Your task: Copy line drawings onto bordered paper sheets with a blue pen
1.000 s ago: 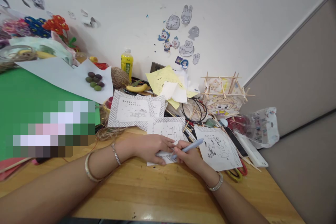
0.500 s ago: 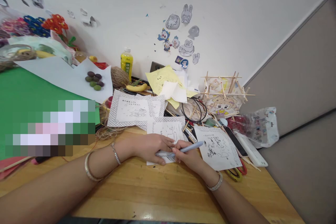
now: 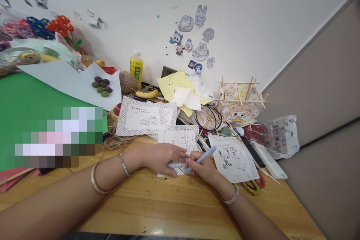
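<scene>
My right hand (image 3: 201, 165) is closed around a light blue pen (image 3: 206, 154), its tip down near the lower part of a white drawing sheet (image 3: 180, 135). Black line drawing and a crosshatched top border show on that sheet. Across the sheet's left side lies my left hand (image 3: 163, 157), flat with its fingers stretched towards the pen, covering part of the drawing. Farther back are more bordered sheets (image 3: 140, 118) with handwriting and a small house drawing. Just right of my right hand rests another inked sheet (image 3: 232, 157).
A phone (image 3: 253, 152), a white case (image 3: 271, 161) and yellow-handled scissors (image 3: 251, 187) lie at the right. Behind them stands a stick-framed paper lantern (image 3: 239, 101). Toward the wall are a yellow bottle (image 3: 136, 68), a banana (image 3: 146, 94) and twine (image 3: 128, 81). Green board (image 3: 42, 90) covers the left.
The pen has tilted steeper in my right hand, and its tip has moved slightly right and down on the sheet. My left hand stays in place.
</scene>
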Available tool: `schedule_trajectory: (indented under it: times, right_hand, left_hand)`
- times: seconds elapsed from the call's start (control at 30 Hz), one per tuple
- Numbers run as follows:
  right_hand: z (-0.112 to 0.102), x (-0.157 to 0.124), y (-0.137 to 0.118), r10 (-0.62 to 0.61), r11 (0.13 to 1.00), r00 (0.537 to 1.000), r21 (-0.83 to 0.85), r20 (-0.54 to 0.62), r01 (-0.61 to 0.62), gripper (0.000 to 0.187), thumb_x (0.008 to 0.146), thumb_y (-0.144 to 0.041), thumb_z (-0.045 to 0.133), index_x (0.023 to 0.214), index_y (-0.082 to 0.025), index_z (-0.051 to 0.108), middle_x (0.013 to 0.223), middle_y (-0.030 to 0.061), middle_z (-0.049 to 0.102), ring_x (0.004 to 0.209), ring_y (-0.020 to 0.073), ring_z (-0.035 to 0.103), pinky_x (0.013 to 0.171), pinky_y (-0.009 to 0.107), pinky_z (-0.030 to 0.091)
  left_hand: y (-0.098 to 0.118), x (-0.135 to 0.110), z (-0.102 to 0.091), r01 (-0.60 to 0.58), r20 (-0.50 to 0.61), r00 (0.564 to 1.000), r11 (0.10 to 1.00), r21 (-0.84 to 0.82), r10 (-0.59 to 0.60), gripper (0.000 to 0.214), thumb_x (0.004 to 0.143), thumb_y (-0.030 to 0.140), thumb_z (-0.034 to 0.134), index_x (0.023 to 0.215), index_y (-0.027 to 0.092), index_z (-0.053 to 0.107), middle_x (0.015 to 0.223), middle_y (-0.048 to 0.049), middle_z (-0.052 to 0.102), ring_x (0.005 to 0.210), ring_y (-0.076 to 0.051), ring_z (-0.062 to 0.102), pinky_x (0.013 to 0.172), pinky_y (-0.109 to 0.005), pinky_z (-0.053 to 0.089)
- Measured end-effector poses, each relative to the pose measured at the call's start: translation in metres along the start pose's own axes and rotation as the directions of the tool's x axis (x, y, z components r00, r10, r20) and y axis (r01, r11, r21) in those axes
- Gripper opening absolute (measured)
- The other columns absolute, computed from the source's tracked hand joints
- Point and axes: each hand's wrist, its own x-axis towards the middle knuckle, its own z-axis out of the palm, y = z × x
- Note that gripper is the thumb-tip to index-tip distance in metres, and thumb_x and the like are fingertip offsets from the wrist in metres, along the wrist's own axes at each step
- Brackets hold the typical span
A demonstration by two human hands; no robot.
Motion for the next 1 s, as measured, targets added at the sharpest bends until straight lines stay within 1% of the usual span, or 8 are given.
schedule_trajectory:
  times: [0.1,0.17,0.3,0.43,0.57,0.77,0.9,1.0]
  right_hand:
    - [0.000,-0.001,-0.002,0.004,1.000,1.000,0.024,-0.022,-0.003,0.025,0.083,-0.031,0.055,0.061,-0.020,0.057,0.049,-0.0037,0.054,0.044,0.0109,0.047,0.046,0.022,0.036]
    - [0.000,-0.001,-0.005,0.003,0.999,0.999,0.043,-0.036,-0.001,0.028,0.085,-0.032,0.054,0.060,-0.020,0.054,0.049,-0.0035,0.055,0.042,0.0103,0.046,0.045,0.022,0.036]
    - [0.002,-0.003,-0.012,-0.076,0.997,0.996,0.023,-0.044,0.077,0.030,0.085,-0.031,0.056,0.057,-0.020,0.052,0.051,-0.0029,0.057,0.045,0.0107,0.048,0.048,0.023,0.038]
    - [0.003,-0.004,-0.015,-0.112,0.992,0.993,-0.059,-0.020,0.111,0.029,0.085,-0.028,0.056,0.057,-0.020,0.053,0.052,-0.0030,0.056,0.051,0.0121,0.050,0.053,0.023,0.040]
    - [0.003,-0.004,-0.011,-0.114,0.988,0.993,-0.111,-0.033,0.110,0.029,0.085,-0.029,0.057,0.057,-0.020,0.054,0.053,-0.0027,0.056,0.054,0.0130,0.051,0.057,0.025,0.041]
    - [0.003,-0.004,-0.010,-0.093,0.993,0.996,-0.068,-0.014,0.092,0.028,0.084,-0.030,0.057,0.058,-0.020,0.053,0.053,-0.0031,0.055,0.053,0.0126,0.050,0.054,0.024,0.039]
    - [0.002,-0.004,-0.011,-0.063,0.998,0.998,-0.023,-0.016,0.063,0.029,0.085,-0.030,0.055,0.058,-0.020,0.052,0.050,-0.0036,0.053,0.049,0.0118,0.048,0.051,0.024,0.038]
    - [0.002,-0.004,-0.012,-0.075,0.997,0.997,-0.019,-0.019,0.074,0.029,0.084,-0.030,0.056,0.058,-0.020,0.053,0.051,-0.0031,0.054,0.050,0.0117,0.048,0.051,0.023,0.038]
  left_hand:
    - [-0.005,-0.004,0.001,0.049,0.018,0.999,0.997,0.056,-0.050,0.056,0.082,0.036,0.066,0.131,0.012,0.053,0.137,-0.0175,0.051,0.130,-0.030,0.043,0.111,-0.039,0.031]
    - [-0.008,-0.006,0.003,0.077,0.026,0.997,0.994,0.083,-0.079,0.060,0.083,0.041,0.065,0.133,0.013,0.051,0.140,-0.0178,0.048,0.133,-0.031,0.040,0.110,-0.041,0.031]
    - [-0.006,-0.003,0.008,0.066,0.005,0.998,0.994,0.089,-0.067,0.062,0.083,0.046,0.064,0.135,0.016,0.048,0.140,-0.0159,0.048,0.133,-0.032,0.040,0.111,-0.042,0.029]
    - [-0.002,0.002,0.011,0.049,-0.005,0.999,0.997,0.057,-0.049,0.058,0.083,0.045,0.064,0.132,0.017,0.052,0.140,-0.0155,0.049,0.131,-0.032,0.041,0.111,-0.044,0.027]
    - [-0.003,0.002,0.010,0.031,-0.017,0.999,0.999,0.040,-0.031,0.057,0.083,0.044,0.065,0.131,0.017,0.052,0.140,-0.0162,0.048,0.130,-0.032,0.043,0.111,-0.044,0.027]
    - [-0.002,0.002,0.009,0.034,-0.014,0.999,0.999,0.039,-0.034,0.055,0.083,0.048,0.064,0.128,0.017,0.054,0.139,-0.0154,0.049,0.129,-0.032,0.043,0.110,-0.042,0.029]
    - [0.001,0.003,0.007,0.034,0.000,0.999,0.999,0.042,-0.034,0.058,0.083,0.046,0.064,0.131,0.016,0.052,0.140,-0.0162,0.048,0.131,-0.032,0.042,0.111,-0.043,0.028]
    - [0.002,0.003,0.006,0.046,0.006,0.999,0.998,0.045,-0.046,0.058,0.083,0.044,0.065,0.132,0.015,0.051,0.141,-0.0166,0.047,0.131,-0.033,0.042,0.111,-0.045,0.028]
